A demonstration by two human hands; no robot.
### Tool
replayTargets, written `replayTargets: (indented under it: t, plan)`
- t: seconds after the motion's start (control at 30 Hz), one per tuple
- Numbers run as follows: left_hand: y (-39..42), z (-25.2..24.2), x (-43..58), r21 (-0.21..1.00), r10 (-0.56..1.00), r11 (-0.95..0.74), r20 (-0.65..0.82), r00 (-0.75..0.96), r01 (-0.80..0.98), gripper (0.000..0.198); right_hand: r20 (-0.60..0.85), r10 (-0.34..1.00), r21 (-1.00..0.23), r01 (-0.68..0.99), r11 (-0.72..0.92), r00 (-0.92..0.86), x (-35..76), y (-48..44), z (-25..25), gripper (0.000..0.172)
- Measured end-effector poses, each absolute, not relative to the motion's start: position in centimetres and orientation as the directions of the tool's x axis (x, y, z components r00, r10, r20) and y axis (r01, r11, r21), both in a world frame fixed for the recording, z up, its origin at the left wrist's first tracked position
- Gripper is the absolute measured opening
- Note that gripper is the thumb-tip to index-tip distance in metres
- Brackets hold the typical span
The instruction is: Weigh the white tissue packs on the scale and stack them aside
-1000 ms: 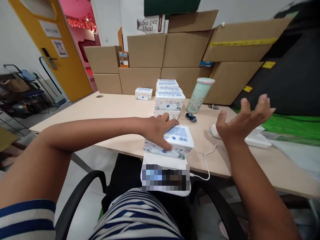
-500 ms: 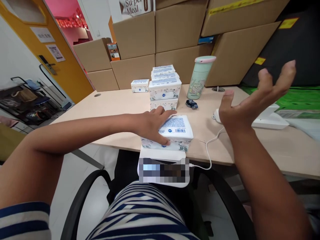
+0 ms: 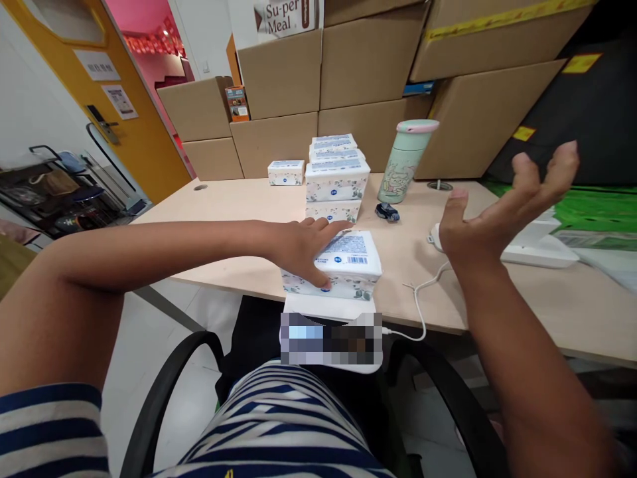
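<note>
White floral pack (image 3: 351,262) sits on a scale (image 3: 326,309) at the near edge of the surface (image 3: 239,206), long axis running left to right. The left hand (image 3: 303,249) holds its left end, fingers over the top, thumb on the front. The right hand (image 3: 490,212) hovers well to the right, fingers spread wide, empty.
</note>
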State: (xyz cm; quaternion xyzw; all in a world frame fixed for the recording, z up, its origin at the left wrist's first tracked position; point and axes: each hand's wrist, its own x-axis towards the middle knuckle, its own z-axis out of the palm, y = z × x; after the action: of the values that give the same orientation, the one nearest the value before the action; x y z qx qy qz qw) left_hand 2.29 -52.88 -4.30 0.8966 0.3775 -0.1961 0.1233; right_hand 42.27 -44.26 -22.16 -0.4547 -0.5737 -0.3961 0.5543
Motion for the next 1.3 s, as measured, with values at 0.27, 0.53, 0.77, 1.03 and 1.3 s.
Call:
replayTargets:
  t: [0.27,0.53,0.77,1.03,1.3]
  plan:
    - [-52.9,-5.0,2.2,0.116,0.628,-0.685,-0.406,0.664,0.719,0.131,0.999,0.031,0.001,0.963,0.271,-0.009,40.4,-45.0,-22.1,0.094]
    - [-53.0,-5.6,2.3,0.153,0.636,-0.681,-0.360,0.682,0.716,0.138,0.999,0.032,-0.005,0.963,0.269,-0.004,39.8,-45.3,-22.0,0.095]
    - [-53.2,-5.5,3.0,0.153,0.623,-0.700,-0.346,0.702,0.697,0.134,0.985,0.128,-0.153,0.935,0.321,0.117,39.7,-45.3,-22.2,0.092]
    - [-53.2,-5.7,4.0,0.121,0.589,-0.744,-0.344,0.731,0.657,0.132,0.994,0.090,-0.092,0.944,0.318,0.066,39.8,-45.1,-22.1,0.092]
    - [-53.0,-5.5,3.4,0.127,0.586,-0.739,-0.363,0.725,0.661,0.131,0.972,0.194,-0.186,0.932,0.310,0.129,39.5,-45.4,-22.1,0.095]
